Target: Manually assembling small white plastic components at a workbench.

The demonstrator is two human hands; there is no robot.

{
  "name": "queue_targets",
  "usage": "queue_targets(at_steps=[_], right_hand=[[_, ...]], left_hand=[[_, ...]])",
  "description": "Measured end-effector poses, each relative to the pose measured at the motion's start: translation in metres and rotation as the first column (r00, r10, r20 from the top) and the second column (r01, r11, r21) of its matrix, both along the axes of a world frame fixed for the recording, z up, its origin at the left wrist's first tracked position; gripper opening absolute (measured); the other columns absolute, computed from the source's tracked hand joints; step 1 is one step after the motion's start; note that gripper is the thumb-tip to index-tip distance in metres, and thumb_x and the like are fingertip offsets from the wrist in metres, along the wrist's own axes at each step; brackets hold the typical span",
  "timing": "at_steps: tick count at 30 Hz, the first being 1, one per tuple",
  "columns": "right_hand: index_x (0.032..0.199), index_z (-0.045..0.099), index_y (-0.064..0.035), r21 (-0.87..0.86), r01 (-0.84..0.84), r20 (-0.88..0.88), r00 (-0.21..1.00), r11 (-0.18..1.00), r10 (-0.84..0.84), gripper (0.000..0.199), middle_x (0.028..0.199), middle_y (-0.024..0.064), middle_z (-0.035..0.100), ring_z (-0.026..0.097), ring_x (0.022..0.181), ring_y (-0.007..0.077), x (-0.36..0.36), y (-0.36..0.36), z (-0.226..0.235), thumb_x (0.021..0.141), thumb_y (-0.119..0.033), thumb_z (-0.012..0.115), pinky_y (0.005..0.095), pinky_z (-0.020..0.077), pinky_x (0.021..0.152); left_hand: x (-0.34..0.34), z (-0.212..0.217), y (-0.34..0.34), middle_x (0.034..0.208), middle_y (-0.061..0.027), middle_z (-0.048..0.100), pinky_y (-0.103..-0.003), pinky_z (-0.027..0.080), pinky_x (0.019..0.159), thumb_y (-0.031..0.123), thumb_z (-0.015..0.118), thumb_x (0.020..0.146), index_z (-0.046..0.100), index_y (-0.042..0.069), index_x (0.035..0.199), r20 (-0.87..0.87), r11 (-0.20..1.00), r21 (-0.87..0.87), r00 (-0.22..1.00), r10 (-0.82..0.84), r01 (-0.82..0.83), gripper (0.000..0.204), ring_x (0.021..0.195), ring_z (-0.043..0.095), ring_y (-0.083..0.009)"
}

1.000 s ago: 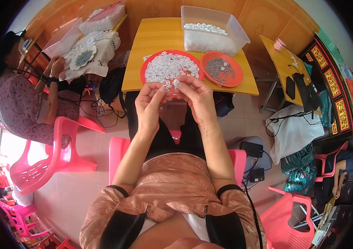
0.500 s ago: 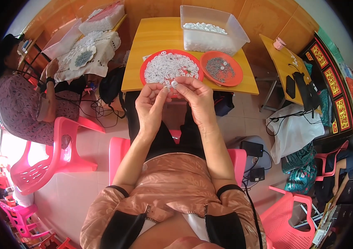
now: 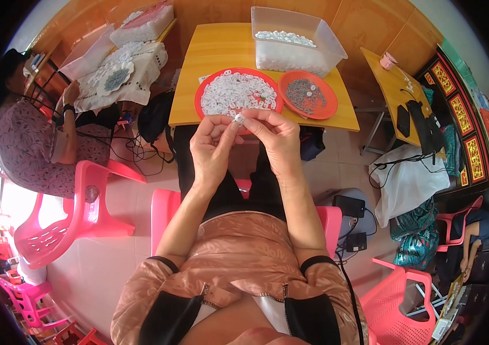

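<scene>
Fingertips of my left hand and my right hand meet over the near edge of the table, both closed in a pinch. Between them is a small white plastic piece, partly covered by the fingers. Just beyond, a red plate is heaped with similar flat white pieces. To its right, an orange-red plate carries small grey metal-looking parts with a few white pieces among them. These parts are too small to name.
On the yellow table, a clear plastic bin of white pieces stands behind the plates. At left a co-worker sits by a cloth-covered table. A pink chair, a side table and cables surround me.
My fingertips have come closer together, and the white piece now sits between both hands. Half a second ago the left and right fingertips were slightly apart.
</scene>
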State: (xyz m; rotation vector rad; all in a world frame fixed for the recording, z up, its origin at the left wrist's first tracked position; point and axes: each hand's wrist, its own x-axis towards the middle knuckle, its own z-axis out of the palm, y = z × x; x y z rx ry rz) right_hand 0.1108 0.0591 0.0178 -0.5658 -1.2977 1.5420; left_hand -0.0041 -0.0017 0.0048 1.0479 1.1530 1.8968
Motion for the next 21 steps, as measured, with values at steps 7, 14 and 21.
queue_targets(at_steps=[7, 14, 21], right_hand=[[0.094, 0.064, 0.0025, 0.057, 0.012, -0.021, 1.000, 0.998, -0.011, 0.012, 0.087, 0.0060, 0.066, 0.062, 0.080, 0.0099, 0.002, -0.005, 0.004, 0.082, 0.001, 0.065, 0.0209, 0.0495, 0.075], [0.093, 0.059, 0.0025, 0.250, 0.144, -0.065, 0.989, 0.958, -0.132, 0.011, 0.085, 0.0057, 0.065, 0.061, 0.075, 0.0075, -0.007, -0.009, -0.003, 0.083, 0.002, 0.064, 0.0201, 0.0493, 0.067], [0.091, 0.051, -0.0019, 0.015, -0.043, -0.157, 0.987, 0.999, 0.045, 0.016, 0.086, 0.0079, 0.064, 0.062, 0.078, 0.0090, 0.005, -0.004, 0.003, 0.082, 0.005, 0.063, 0.0215, 0.0496, 0.069]], left_hand=[[0.005, -0.001, -0.003, 0.078, -0.0048, 0.064, -0.016, 0.044, 0.061, 0.004, 0.058, 0.089, 0.052, -0.001, 0.096, -0.033, 0.999, 0.017, 0.999, 0.028, -0.028, 0.010, 0.067, 0.059, -0.0062], [0.010, 0.001, -0.007, 0.077, -0.0045, 0.063, -0.017, 0.043, 0.058, 0.005, 0.056, 0.091, 0.049, -0.001, 0.096, -0.013, 0.998, 0.039, 0.999, 0.043, -0.043, 0.010, 0.066, 0.058, -0.0054], [-0.004, 0.005, -0.007, 0.079, -0.0052, 0.064, -0.018, 0.045, 0.061, 0.005, 0.057, 0.090, 0.050, -0.001, 0.096, -0.050, 0.992, 0.028, 0.991, -0.123, 0.125, 0.011, 0.068, 0.058, -0.0070]])
